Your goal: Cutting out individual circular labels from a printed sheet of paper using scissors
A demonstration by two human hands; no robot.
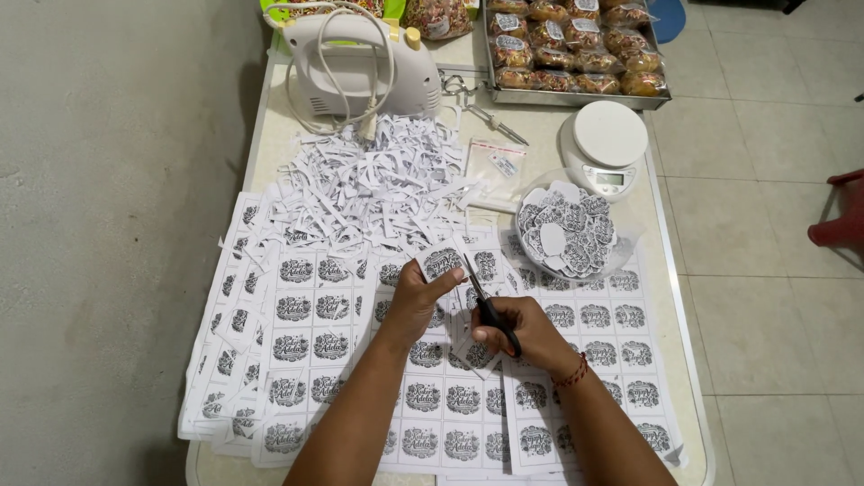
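Head view: label held up, scissors at its edge

L hand (416,301) pinches a small paper label (441,263) above table centre. R hand (526,333) grips black-handled scissors (486,306), blades pointing up-left at the label's right edge. Flat printed sheets (297,342) underneath; curly paper scraps (360,189) toward far edge.

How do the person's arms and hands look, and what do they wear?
Both forearms are bare, with no sleeves in view. The right hand has a thin red cord bracelet at its wrist. The left hand and its wrist wear nothing, no gloves.
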